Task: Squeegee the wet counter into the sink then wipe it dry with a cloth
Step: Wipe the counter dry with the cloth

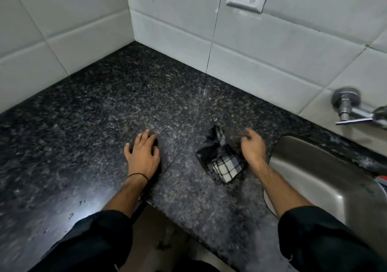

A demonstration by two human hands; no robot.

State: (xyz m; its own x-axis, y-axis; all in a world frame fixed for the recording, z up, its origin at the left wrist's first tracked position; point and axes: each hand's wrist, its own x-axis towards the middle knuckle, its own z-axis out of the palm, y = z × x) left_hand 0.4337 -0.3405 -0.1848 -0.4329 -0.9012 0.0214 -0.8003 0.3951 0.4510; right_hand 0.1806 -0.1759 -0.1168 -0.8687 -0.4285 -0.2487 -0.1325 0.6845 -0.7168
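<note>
While beads of water (pixel 71 215) glint on the near left stretch of the counter (pixel 83 125), your left hand (pixel 142 153) presses flat on the stone farther in, fingers spread and holding nothing. Your right hand (pixel 253 148) hovers just beside the cloth (pixel 223 163), too blurred for me to tell whether its fingers pinch the fabric or merely brush it. Watch out: a pass kept to the middle would likely miss those near beads, and the cloth lies close to the sink (pixel 314 167) rim, so a careless sweep rightward could tip it into the basin and soak it, useless for drying. The cloth itself is a bunched checked rag, white crossed with dark lines, crumpled rather than folded, lying on the counter between your hands. Farther back, the tap (pixel 347 108) juts from the tiled wall (pixel 272 51).
</note>
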